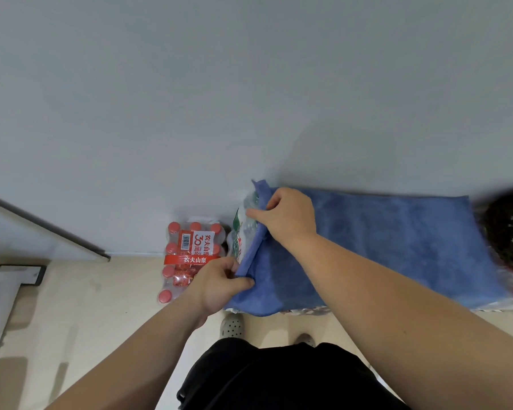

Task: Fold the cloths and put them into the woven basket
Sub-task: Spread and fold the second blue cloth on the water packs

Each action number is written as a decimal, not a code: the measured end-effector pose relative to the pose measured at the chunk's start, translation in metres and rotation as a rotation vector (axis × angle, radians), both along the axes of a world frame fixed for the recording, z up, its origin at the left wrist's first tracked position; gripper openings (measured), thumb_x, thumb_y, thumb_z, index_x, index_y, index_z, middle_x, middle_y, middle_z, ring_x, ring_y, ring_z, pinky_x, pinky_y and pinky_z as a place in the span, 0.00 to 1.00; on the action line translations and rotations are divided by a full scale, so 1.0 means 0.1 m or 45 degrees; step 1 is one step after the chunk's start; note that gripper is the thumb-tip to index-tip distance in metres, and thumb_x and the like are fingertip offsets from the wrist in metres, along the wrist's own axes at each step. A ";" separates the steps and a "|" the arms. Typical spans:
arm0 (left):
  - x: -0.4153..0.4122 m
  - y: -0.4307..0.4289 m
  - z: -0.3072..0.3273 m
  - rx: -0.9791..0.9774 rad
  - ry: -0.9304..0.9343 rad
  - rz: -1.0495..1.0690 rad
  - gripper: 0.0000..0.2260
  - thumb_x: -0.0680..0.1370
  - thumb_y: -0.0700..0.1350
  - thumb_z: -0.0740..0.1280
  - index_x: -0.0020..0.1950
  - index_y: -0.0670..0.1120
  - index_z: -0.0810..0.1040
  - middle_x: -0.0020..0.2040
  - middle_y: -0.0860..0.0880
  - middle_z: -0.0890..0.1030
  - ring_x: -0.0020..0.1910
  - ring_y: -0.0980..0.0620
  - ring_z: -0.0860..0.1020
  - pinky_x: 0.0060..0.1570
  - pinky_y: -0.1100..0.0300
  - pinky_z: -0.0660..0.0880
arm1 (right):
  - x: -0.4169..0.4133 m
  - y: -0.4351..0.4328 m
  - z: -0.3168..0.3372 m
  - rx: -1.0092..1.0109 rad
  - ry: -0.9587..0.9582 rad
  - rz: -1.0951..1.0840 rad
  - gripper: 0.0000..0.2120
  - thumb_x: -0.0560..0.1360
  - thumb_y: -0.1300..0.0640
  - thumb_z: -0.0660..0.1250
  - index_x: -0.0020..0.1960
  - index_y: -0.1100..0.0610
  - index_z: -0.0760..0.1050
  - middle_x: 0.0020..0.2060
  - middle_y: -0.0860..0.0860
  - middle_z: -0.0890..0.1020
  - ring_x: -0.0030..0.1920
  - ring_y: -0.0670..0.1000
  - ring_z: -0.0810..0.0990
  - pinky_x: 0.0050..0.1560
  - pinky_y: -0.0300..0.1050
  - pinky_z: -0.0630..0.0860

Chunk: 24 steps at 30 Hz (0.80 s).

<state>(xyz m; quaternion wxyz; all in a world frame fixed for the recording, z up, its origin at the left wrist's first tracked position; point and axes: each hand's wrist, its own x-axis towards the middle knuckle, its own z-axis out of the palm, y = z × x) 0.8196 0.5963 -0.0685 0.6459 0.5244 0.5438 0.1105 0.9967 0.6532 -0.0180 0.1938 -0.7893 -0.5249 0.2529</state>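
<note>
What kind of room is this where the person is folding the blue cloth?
Probably a storeroom or a plain corner of a home, though I can't be sure. A shrink-wrapped pack of red-capped water bottles sits on the floor against a bare white wall, and the blue cloth lies over more wrapped packs.

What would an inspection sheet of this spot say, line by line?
Surface: blue cloth spread over plastic-wrapped packs; no table seen.
Job's things: the cloth's left edge is lifted; dark woven basket at far right, partly cut off.
Clutter: pack of red-capped bottles on the floor; a green-labelled pack under the cloth's edge.
Grippers: left hand pinches the near left corner; right hand grips the far left edge.
Cables: nothing seen.
Surroundings: plain wall, beige floor, the person's shoes below.
</note>
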 end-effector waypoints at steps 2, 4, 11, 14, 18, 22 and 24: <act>0.03 0.01 0.00 0.030 0.054 -0.023 0.09 0.65 0.48 0.69 0.34 0.44 0.74 0.29 0.49 0.71 0.30 0.54 0.69 0.33 0.57 0.68 | 0.07 -0.02 -0.04 -0.035 -0.017 -0.001 0.16 0.68 0.52 0.76 0.36 0.52 0.68 0.32 0.46 0.76 0.34 0.47 0.75 0.34 0.41 0.69; 0.05 0.00 -0.01 0.025 0.095 -0.004 0.10 0.64 0.48 0.68 0.34 0.41 0.74 0.30 0.47 0.69 0.31 0.52 0.67 0.33 0.56 0.65 | 0.13 -0.04 -0.07 -0.019 -0.012 0.002 0.14 0.68 0.55 0.74 0.39 0.52 0.67 0.34 0.46 0.76 0.36 0.48 0.75 0.36 0.43 0.71; -0.05 -0.05 -0.06 0.029 0.113 -0.022 0.15 0.64 0.48 0.68 0.39 0.36 0.75 0.31 0.46 0.72 0.32 0.50 0.70 0.35 0.53 0.68 | 0.39 0.00 -0.03 0.054 0.111 -0.075 0.10 0.70 0.57 0.70 0.50 0.52 0.76 0.40 0.45 0.80 0.44 0.48 0.79 0.44 0.41 0.74; -0.12 -0.15 -0.08 0.000 0.122 -0.002 0.12 0.64 0.47 0.69 0.41 0.39 0.78 0.34 0.46 0.75 0.35 0.50 0.72 0.37 0.54 0.71 | 0.53 0.01 -0.02 0.091 0.088 -0.093 0.04 0.70 0.58 0.71 0.44 0.53 0.78 0.37 0.44 0.79 0.42 0.47 0.78 0.45 0.41 0.75; -0.08 -0.30 0.04 0.025 0.108 0.066 0.07 0.67 0.44 0.69 0.39 0.40 0.76 0.34 0.47 0.75 0.35 0.51 0.72 0.37 0.57 0.71 | 0.65 -0.01 -0.05 0.161 0.285 -0.186 0.06 0.69 0.58 0.72 0.37 0.50 0.75 0.32 0.44 0.80 0.36 0.44 0.78 0.42 0.41 0.76; 0.16 -0.31 0.31 0.078 0.058 0.131 0.02 0.67 0.41 0.68 0.35 0.47 0.76 0.34 0.44 0.75 0.33 0.51 0.72 0.34 0.58 0.70 | 0.83 -0.01 -0.05 0.208 0.641 -0.290 0.07 0.71 0.64 0.71 0.40 0.55 0.76 0.34 0.51 0.80 0.34 0.51 0.81 0.32 0.44 0.80; 0.32 -0.33 0.43 0.127 0.054 0.150 0.06 0.70 0.37 0.69 0.36 0.46 0.77 0.35 0.42 0.77 0.33 0.52 0.73 0.33 0.60 0.70 | 0.95 -0.03 -0.05 0.190 0.752 -0.296 0.08 0.73 0.66 0.69 0.48 0.56 0.74 0.38 0.53 0.79 0.36 0.53 0.82 0.31 0.42 0.80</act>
